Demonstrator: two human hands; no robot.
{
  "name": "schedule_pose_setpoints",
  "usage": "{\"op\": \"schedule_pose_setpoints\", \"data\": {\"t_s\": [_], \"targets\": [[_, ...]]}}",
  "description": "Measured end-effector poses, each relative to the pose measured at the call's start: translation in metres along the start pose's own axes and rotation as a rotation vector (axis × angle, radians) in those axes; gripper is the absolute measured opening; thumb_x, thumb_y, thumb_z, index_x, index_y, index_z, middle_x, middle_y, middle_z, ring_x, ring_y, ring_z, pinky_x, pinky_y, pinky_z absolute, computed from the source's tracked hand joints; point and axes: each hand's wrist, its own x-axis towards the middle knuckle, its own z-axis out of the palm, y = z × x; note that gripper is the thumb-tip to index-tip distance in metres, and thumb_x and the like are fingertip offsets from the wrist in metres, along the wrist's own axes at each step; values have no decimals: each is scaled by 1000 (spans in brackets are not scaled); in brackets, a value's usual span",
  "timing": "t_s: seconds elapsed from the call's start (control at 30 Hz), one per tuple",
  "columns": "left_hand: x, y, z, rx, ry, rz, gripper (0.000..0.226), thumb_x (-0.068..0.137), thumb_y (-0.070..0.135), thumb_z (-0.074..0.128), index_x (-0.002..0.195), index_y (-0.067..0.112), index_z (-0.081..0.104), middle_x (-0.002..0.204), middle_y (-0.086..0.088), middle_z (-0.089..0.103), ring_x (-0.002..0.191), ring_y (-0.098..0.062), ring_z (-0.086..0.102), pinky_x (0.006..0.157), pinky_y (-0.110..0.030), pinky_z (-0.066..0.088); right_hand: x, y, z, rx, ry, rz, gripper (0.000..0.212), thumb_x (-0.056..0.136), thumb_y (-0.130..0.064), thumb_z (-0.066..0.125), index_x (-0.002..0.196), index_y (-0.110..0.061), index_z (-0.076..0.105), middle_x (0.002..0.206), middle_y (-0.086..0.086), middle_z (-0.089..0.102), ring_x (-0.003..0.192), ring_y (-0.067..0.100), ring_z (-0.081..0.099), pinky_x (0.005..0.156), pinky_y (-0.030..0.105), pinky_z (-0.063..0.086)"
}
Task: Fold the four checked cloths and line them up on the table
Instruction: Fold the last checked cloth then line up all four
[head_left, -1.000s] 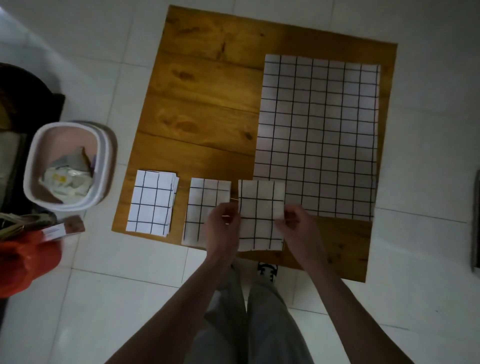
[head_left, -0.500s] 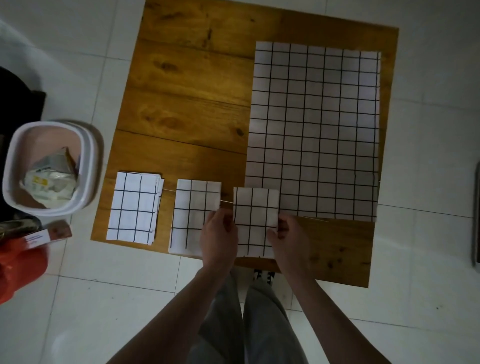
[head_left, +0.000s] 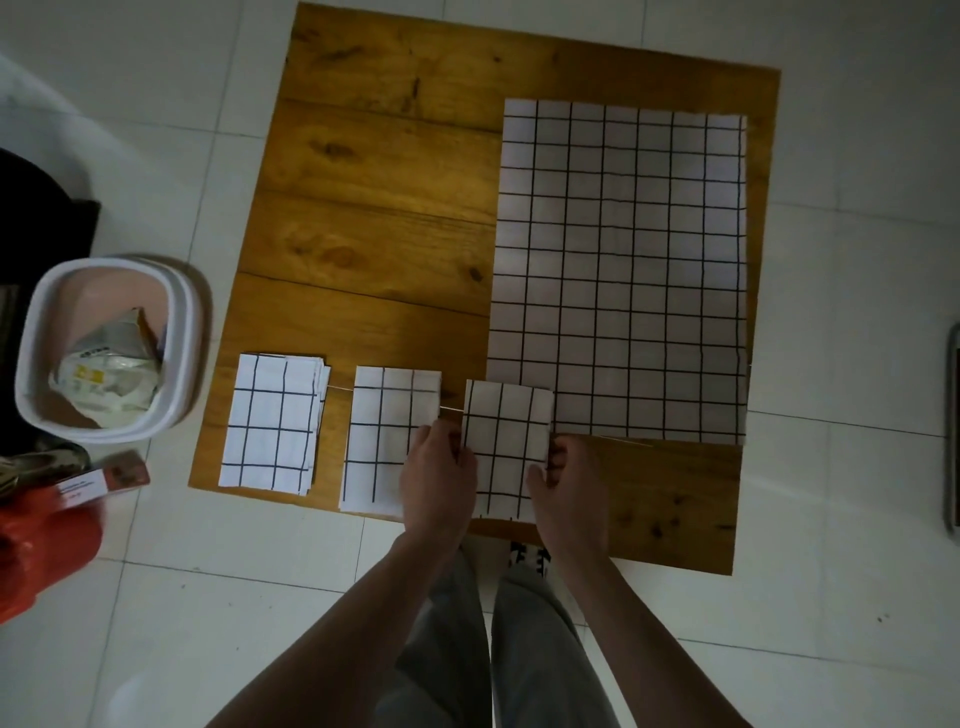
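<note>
Since a second ago I see almost nothing moved: the third folded cloth (head_left: 506, 444) still lies at the wooden table (head_left: 374, 208)'s near edge, its corner overlapping the unfolded cloth (head_left: 618, 270). My left hand (head_left: 439, 475) and right hand (head_left: 569, 486) pinch its side edges, fingers curled. No writing is legible.

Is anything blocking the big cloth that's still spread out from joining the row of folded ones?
Partly. The third folded cloth, held by the left hand and right hand, overlaps the near-left corner of the unfolded cloth. Beyond it, bare table continues the row with nothing visible on it.
</note>
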Motion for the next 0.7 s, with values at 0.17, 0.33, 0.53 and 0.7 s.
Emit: {"op": "schedule_pose_setpoints", "data": {"t_s": [0.17, 0.33, 0.53, 0.7], "targets": [[-23, 16, -30, 39, -16, 140, 19, 102, 21, 64, 121, 20, 64, 109, 4, 64, 94, -13, 61, 77, -28, 54, -26, -19, -29, -52, 29, -73, 41, 101, -37, 61, 138, -21, 53, 123, -5, 64, 103, 10, 65, 84, 34, 61], [-58, 39, -96, 50, -7, 347, 22, 99, 22, 68, 121, 25, 67, 111, 8, 65, 101, -9, 59, 81, -29, 57, -72, -62, -77, -127, 17, -213, 48, 104, -48, 49, 146, -25, 49, 138, -7, 58, 125, 12, 57, 101, 33, 51], [-90, 84, -182, 49, 108, 451, 32, 105, 38, 53, 131, 24, 64, 123, 4, 67, 112, -15, 62, 86, -29, 49, -133, -119, -138, -163, 125, -336, 72, 98, -68, 25, 150, -23, 47, 153, -3, 49, 140, 15, 46, 114, 39, 43], [-109, 130, -231, 103, 172, 644, 32, 105, 39, 51, 132, 27, 62, 116, 9, 65, 104, -12, 59, 89, -36, 55, -172, -143, -185, -165, 281, -362, 71, 100, -67, 24, 153, -24, 45, 159, -1, 45, 147, 16, 38, 119, 35, 31]]}}
